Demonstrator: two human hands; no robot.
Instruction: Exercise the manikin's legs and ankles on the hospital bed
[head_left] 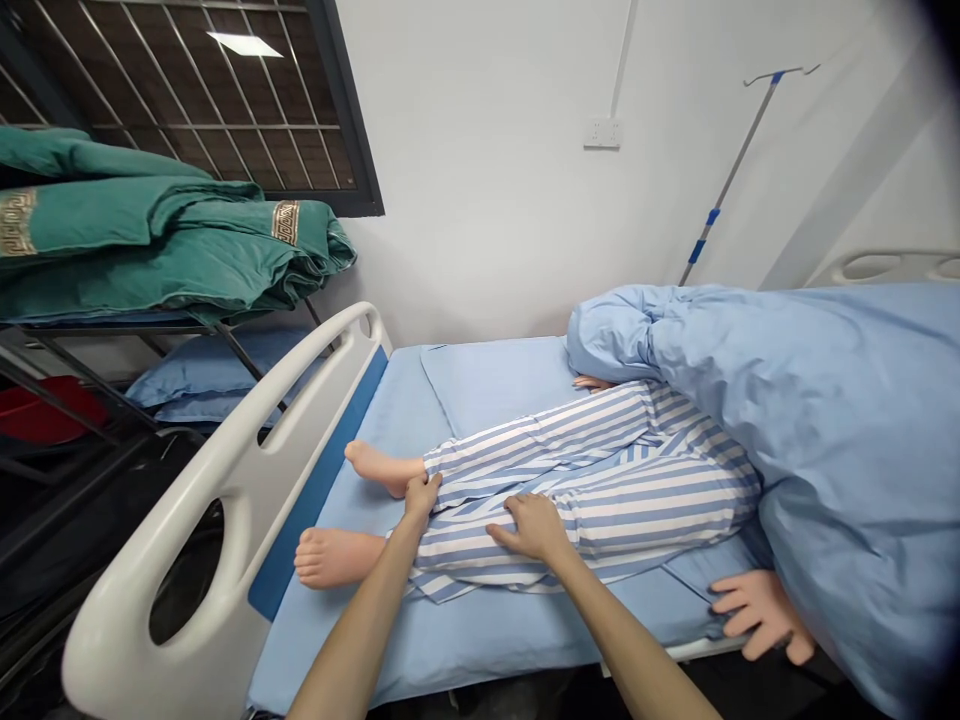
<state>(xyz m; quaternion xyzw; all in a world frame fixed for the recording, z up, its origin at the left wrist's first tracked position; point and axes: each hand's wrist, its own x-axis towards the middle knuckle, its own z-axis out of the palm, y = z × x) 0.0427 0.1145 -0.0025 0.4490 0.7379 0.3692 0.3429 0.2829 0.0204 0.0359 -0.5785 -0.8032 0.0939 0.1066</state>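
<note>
A nursing manikin in blue-and-white striped trousers (637,500) lies on the bed, its bare far foot (375,465) and near foot (337,558) towards the footboard. My left hand (423,498) is closed on the cuff of the far trouser leg, just by the ankle. Over the near leg, around the shin or knee, my right hand (534,527) rests on the striped cloth with thumb and fingers apart. A blue quilt (840,420) covers the manikin's upper body. One manikin hand (765,612) sticks out at the near edge; the other shows partly under the quilt.
A white footboard (172,540) with cut-out handles stands at the left of the blue bed sheet (495,375). Beyond it, folded green covers (187,240) lie on a metal rack, with blue pillows (225,370) below. An IV pole (731,175) rises behind the bed.
</note>
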